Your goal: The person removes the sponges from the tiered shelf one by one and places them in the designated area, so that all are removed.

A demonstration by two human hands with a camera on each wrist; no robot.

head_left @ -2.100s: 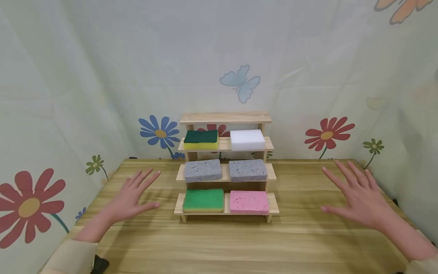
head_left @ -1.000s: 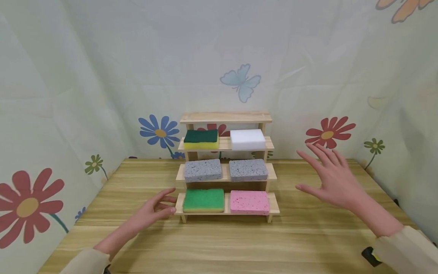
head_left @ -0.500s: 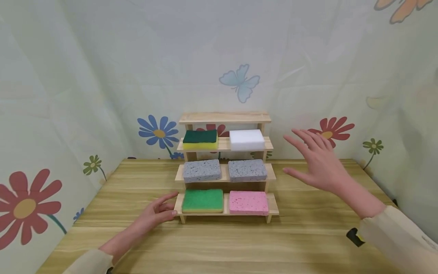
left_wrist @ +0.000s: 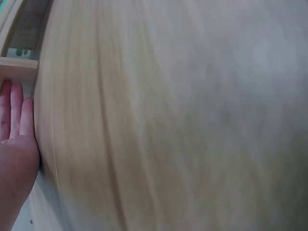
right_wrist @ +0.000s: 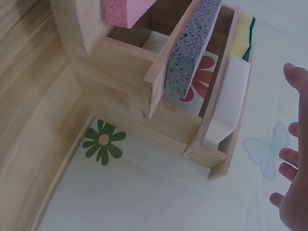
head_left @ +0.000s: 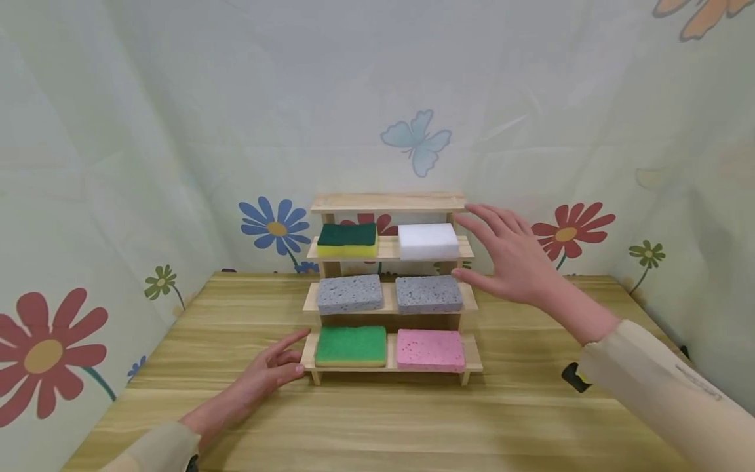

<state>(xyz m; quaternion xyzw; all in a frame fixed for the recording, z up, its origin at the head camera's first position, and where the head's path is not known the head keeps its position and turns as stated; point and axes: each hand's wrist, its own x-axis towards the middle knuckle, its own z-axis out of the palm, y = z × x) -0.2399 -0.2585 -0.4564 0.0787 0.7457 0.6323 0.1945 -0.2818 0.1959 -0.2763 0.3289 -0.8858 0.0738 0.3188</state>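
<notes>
A stepped wooden shelf rack (head_left: pixel 389 202) stands on the table with sponges in pairs on its three lower tiers. My left hand (head_left: pixel 259 380) holds the left end of the bottom tier between thumb and index finger; in the left wrist view its other fingers (left_wrist: pixel 17 110) lie against the board. My right hand (head_left: pixel 516 259), fingers spread and thumb apart, hovers at the rack's right side. Nearest to it are the white sponge (head_left: pixel 428 240) on the third tier and the right grey sponge (head_left: pixel 428 293). Nothing is in its grasp.
Left of the white sponge sits a yellow sponge with a dark green top (head_left: pixel 347 239). Another grey sponge (head_left: pixel 350 293) shares the second tier. Below are a green sponge (head_left: pixel 350 345) and a pink sponge (head_left: pixel 430 349). A flowered curtain (head_left: pixel 236 118) surrounds the wood-grain table (head_left: pixel 377 426).
From beside the rack, my left hand has come in to the bottom tier's left end and stayed there. My right hand has moved left and up, close to the white sponge. The sponges keep their places.
</notes>
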